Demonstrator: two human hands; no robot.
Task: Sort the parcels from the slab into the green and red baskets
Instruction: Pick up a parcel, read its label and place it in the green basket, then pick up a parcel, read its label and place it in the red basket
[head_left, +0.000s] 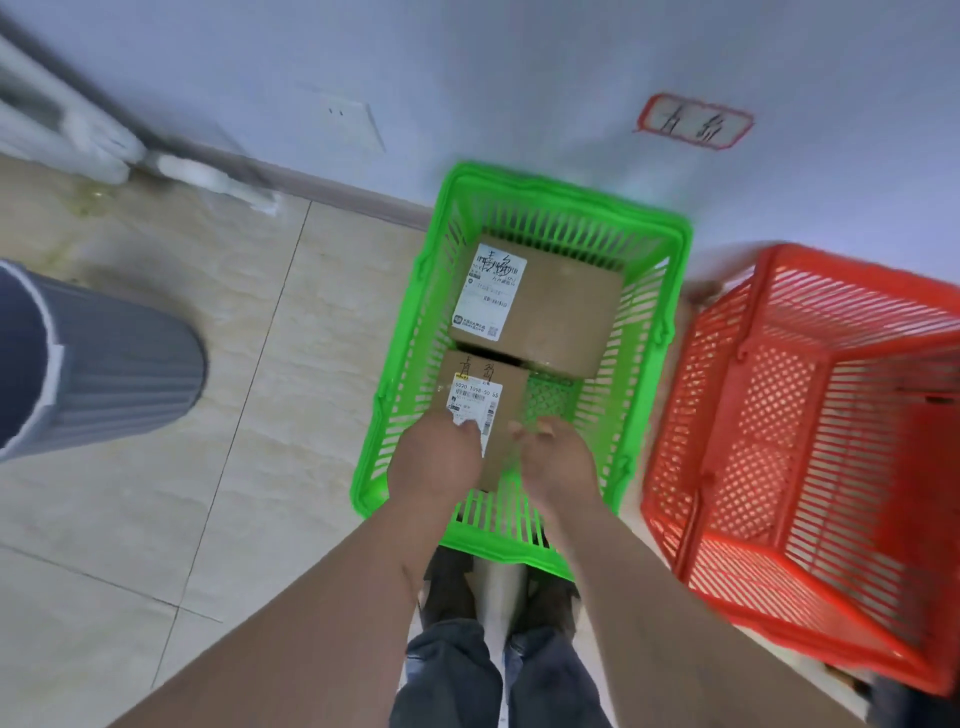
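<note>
In the green basket (670, 291), at the centre of the view, lie two cardboard parcels. The big parcel (550, 306) sits toward 12 o'clock; the small parcel (483, 400) lies just beside it toward 6, label up. The left hand (434, 457) covers the small parcel's near left corner, fingers curled down onto it; whether it truly grips I cannot tell. The right hand (556, 460) hovers at the parcel's right edge, fingers loosely bent, holding nothing. The red basket (779, 415) stands at 3 o'clock, a grey bin (119, 379) at 9.
</note>
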